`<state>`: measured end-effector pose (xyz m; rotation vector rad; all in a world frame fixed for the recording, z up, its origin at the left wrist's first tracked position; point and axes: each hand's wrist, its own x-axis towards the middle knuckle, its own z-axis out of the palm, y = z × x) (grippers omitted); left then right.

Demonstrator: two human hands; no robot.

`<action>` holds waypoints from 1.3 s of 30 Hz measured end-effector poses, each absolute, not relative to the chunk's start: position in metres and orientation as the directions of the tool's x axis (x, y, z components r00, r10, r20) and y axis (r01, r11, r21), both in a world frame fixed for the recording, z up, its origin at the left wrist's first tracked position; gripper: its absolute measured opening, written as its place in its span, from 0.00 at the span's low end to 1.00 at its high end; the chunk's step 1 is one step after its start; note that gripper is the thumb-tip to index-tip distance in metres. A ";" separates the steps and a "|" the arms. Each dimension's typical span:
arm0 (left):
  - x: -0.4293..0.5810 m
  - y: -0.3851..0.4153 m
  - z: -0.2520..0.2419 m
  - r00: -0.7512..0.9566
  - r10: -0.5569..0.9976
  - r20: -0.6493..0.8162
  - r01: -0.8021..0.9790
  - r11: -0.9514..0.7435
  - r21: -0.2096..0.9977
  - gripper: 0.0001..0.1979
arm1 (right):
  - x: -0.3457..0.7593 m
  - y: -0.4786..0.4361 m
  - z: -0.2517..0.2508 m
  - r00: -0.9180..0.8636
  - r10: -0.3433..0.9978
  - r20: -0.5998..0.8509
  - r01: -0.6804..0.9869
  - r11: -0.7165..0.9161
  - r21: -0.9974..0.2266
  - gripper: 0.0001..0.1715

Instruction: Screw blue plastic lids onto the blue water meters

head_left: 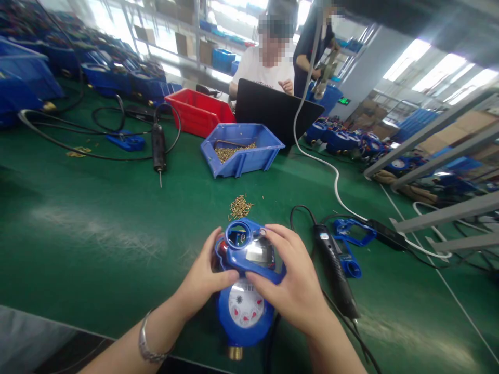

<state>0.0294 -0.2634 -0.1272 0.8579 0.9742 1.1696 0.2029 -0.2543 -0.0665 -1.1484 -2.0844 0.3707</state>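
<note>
A blue water meter (pixel 244 311) with a white dial lies on the green table (pixel 97 234) just in front of me. A blue plastic cover (pixel 249 249) with a round opening and a small window sits on its upper part. My left hand (pixel 205 283) grips the meter's left side, thumb on the cover's lower edge. My right hand (pixel 292 280) holds the cover from the right, fingers curled over its top. A small heap of brass screws (pixel 239 206) lies just beyond the meter.
A black electric screwdriver (pixel 335 270) lies right of my hands, with loose blue covers (pixel 351 244) beside it. A blue bin of screws (pixel 241 149), a red bin (pixel 197 111), another screwdriver (pixel 158 148) and cables lie further back. Two people stand behind a black laptop (pixel 273 111).
</note>
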 end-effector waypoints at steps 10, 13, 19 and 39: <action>0.028 -0.265 -0.125 0.229 0.970 -0.079 -0.388 0.166 0.907 0.36 | 0.191 -0.247 -0.059 -0.471 0.830 0.299 0.696 0.558 -0.452 0.31; 0.028 -0.264 -0.128 0.243 0.967 -0.072 -0.391 0.165 0.906 0.37 | 0.191 -0.246 -0.056 -0.492 0.829 0.266 0.699 0.558 -0.447 0.32; 0.027 -0.263 -0.132 0.250 0.967 -0.048 -0.390 0.146 0.909 0.40 | 0.200 -0.242 -0.052 -0.534 0.823 0.196 0.687 0.557 -0.467 0.33; 0.038 -0.263 -0.112 0.043 0.974 -0.222 -0.337 0.223 0.914 0.31 | 0.209 -0.238 -0.072 -0.526 0.827 0.199 0.480 0.481 -0.734 0.31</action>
